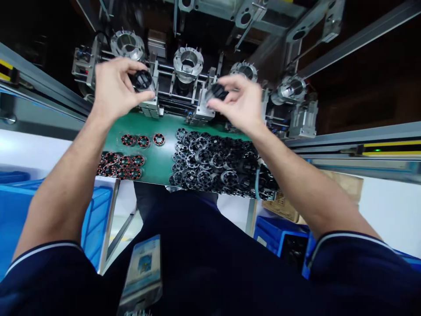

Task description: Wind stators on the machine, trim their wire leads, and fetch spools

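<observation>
We have both hands over the far side of the bench (161, 164), at the row of metal holders, and the step in hand looks to be the handling of two parts together, one per hand. Our left hand (113, 90) pinches a black part (143, 80) between thumb and fingers, just beside the far-left metal ring (127, 45). Our right hand (245, 103) has its thumb and fingers closed about a second black part (218, 91), between the middle metal ring (188, 63) and the one to its right; it is blurred, and we cannot tell whether either part touches the metal below. Nearer us lie a crowd of black rings (204, 158) on the right and orange-wound coils (125, 161) on the left. From here, we judge, any move calls for an even grip, level parts and fingertips clear of the ring's pins.
</observation>
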`<act>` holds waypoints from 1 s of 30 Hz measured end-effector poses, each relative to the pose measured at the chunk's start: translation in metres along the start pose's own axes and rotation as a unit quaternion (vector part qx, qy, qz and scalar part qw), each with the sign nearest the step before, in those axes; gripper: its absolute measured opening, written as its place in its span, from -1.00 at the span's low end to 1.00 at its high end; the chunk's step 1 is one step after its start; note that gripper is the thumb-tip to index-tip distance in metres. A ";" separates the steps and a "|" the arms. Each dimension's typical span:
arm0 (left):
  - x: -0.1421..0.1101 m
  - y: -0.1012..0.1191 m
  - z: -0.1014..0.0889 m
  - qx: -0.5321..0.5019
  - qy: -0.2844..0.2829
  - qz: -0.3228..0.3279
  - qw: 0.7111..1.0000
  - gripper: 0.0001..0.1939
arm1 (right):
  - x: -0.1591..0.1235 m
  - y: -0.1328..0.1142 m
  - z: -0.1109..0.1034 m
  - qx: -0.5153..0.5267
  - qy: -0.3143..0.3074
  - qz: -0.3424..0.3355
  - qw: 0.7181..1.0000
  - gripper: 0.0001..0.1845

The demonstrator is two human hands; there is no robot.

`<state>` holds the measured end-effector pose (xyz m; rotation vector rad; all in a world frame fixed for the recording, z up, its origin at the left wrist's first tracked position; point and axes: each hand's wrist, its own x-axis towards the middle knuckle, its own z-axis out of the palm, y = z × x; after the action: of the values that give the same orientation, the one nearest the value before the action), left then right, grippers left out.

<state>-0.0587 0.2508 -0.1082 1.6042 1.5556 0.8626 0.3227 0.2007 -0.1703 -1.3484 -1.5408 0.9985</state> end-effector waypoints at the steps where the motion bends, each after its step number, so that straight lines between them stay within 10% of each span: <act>1: 0.004 -0.009 0.002 0.018 -0.011 -0.001 1.000 -0.51 | 0.003 0.005 0.005 -0.018 -0.013 -0.008 1.000 -0.02; 13: -0.021 0.008 0.010 0.044 -0.040 0.077 0.995 -0.26 | -0.027 -0.031 0.008 -0.026 -0.020 -0.016 0.999 0.02; 17: -0.099 0.003 0.032 -0.137 0.059 0.129 0.980 -0.19 | -0.068 -0.063 -0.017 0.055 -0.012 -0.029 0.998 0.05; 21: -0.201 -0.024 0.059 -0.265 0.108 -0.011 0.958 -0.35 | -0.079 -0.083 -0.056 0.028 -0.022 -0.036 0.999 0.14; 30: -0.349 -0.058 0.082 -0.401 0.158 -0.274 0.860 -0.19 | 0.041 -0.016 -0.110 -0.123 0.016 -0.052 0.991 -0.07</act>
<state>-0.0326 -0.1017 -0.1922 0.4035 1.4465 1.2489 0.4179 0.2435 -0.1151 -1.4264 -1.7339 0.7373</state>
